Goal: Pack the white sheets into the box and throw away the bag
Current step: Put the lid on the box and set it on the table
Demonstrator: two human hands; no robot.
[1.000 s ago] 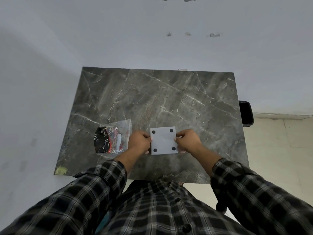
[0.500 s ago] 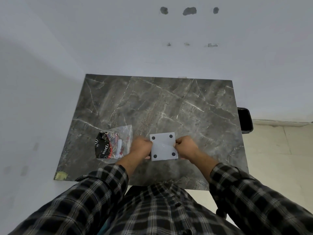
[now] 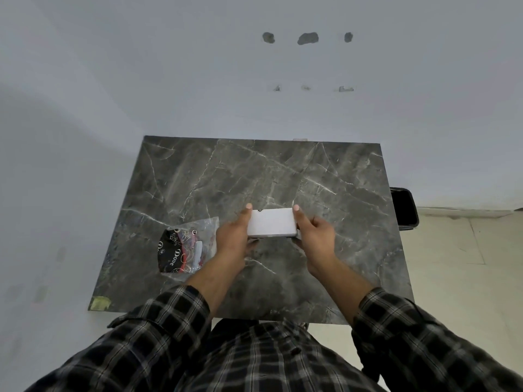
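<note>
Two hands: both held one small white rectangular cardboard box (image 3: 271, 222) between them, above the near middle of the table and clear of its surface.
Left hand (image 3: 232, 239): it was curled round the box's left end, thumb stretched along the far left corner, the other fingers hidden beneath.
Right hand (image 3: 313, 238): it clasped the right end the same way, thumb up at the far right corner; neither hand held anything else.
Box: a plain white face was turned up, with a small dark notch at its far left corner and a greyish edge showing along the near side; whether it was open could not be told.
Step, as judged: getting the box open and ready for the sheets.
Doing it well: the grip probably belonged on the ends, with light pressure, since thin card would likely dent; setting the box down to free a hand seemed sensible.
Bag: a crinkled clear plastic bag (image 3: 189, 244) lay flat on the table, just left of the left wrist, with black, red and white printed contents inside; white sheets could not be made out in it.
Table: the dark grey marble-patterned tabletop (image 3: 283, 176) stood against a pale wall.
Bin: a black container (image 3: 404, 208) sat on the floor off the table's right edge, a likely place for the bag.
</note>
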